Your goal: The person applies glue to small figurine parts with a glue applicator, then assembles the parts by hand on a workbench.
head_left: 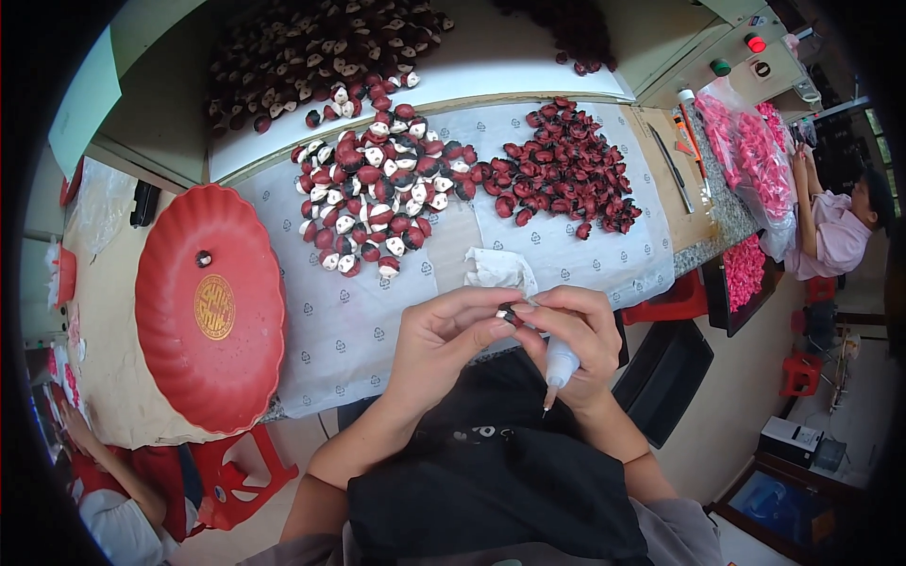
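Note:
Close to my body, my left hand (436, 347) pinches a small rounded dark-red, black and white piece (508, 314) between thumb and fingertips. My right hand (587, 332) meets it there, its thumb and forefinger at the piece. Tucked in that same hand is a small white squeeze bottle (562, 362), its thin needle tip pointing down toward my apron. Just beyond my fingers lies a crumpled white tissue (500, 270). Further off are a heap of similar rounded pieces (377, 193) and, to its right, a heap of dark-red cupped pieces (571, 174).
A scalloped red tray (250, 330) at left bears one small piece (204, 258). More pieces fill the white-floored booth (514, 71) behind. A pen-like tool (669, 160) lies at right, near bags of pink pieces (746, 151). Co-workers sit on both sides.

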`<state>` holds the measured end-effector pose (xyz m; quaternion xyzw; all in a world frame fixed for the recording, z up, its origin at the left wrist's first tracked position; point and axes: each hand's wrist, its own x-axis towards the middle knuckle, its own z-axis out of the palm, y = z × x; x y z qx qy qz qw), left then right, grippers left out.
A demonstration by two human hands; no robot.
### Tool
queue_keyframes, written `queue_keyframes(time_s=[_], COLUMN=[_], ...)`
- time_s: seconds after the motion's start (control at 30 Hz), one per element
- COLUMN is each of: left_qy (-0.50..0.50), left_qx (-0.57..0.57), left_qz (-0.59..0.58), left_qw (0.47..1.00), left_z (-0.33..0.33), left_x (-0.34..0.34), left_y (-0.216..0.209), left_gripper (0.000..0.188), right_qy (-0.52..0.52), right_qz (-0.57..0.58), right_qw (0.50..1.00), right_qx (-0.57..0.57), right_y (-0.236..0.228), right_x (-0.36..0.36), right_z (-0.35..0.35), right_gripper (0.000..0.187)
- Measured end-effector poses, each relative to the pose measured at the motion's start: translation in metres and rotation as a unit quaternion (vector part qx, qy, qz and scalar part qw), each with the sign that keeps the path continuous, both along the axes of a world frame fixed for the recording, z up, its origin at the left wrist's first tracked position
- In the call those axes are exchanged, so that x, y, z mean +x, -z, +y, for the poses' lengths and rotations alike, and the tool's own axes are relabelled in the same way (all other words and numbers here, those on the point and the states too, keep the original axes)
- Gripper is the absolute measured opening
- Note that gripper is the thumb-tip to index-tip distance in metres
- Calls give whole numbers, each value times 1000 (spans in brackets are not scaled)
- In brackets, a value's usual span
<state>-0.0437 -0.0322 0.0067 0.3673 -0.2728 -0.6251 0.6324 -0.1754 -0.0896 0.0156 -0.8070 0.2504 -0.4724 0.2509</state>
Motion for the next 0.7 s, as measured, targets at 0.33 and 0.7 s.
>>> queue_keyframes(time_s=[0.33,0.7], left_qy=[-164,-415], left_qx=[-67,48], left_qz=[-272,-698], left_qw=[946,582], left_z=[22,96], left_x=[24,113], left_y=[-10,-47], left_gripper=[23,23], right_qy=[-56,-106], right_qz=[2,127], right_qw=[986,986], right_qx=[157,-2], right_y=[-12,17], right_x=[20,90], right_z=[3,-7], right_gripper=[26,44])
